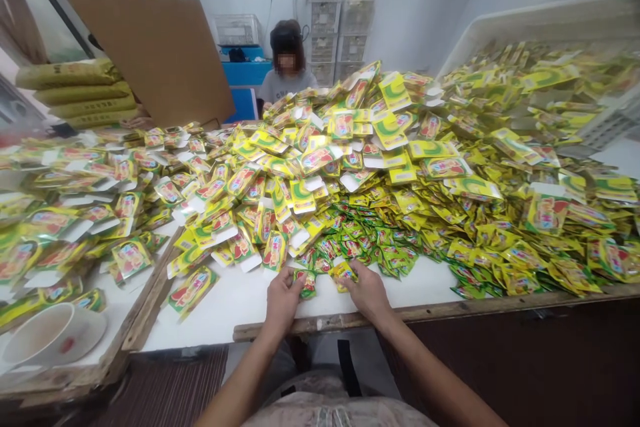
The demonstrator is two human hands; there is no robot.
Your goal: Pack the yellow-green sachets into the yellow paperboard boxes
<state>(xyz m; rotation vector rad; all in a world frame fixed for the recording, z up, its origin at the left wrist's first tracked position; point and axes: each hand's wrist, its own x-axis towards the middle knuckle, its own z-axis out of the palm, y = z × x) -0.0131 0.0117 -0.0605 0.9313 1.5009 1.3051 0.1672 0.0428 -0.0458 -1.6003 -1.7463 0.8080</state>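
Note:
My left hand (284, 295) is closed on a small green and red sachet (309, 284) just above the table's front edge. Level with it, my right hand (369, 292) grips a small yellow packet (342, 275) between thumb and fingers. A short gap of white table separates the two. Directly beyond my fingers spreads a heap of shiny green sachets (350, 235). Behind and above these rises a big pile of yellow and green flat cardboard boxes (320, 159), many with white end flaps standing out. A single box (193, 290) lies apart to the left.
A white bowl (43, 333) stands on the left table section, beside more boxes (131, 257). At the right, a white plastic crate (545, 19) tips boxes onto the pile. Another person (287, 77) sits across the table, near a cardboard sheet (150, 60). Wooden strips (420, 312) edge the table.

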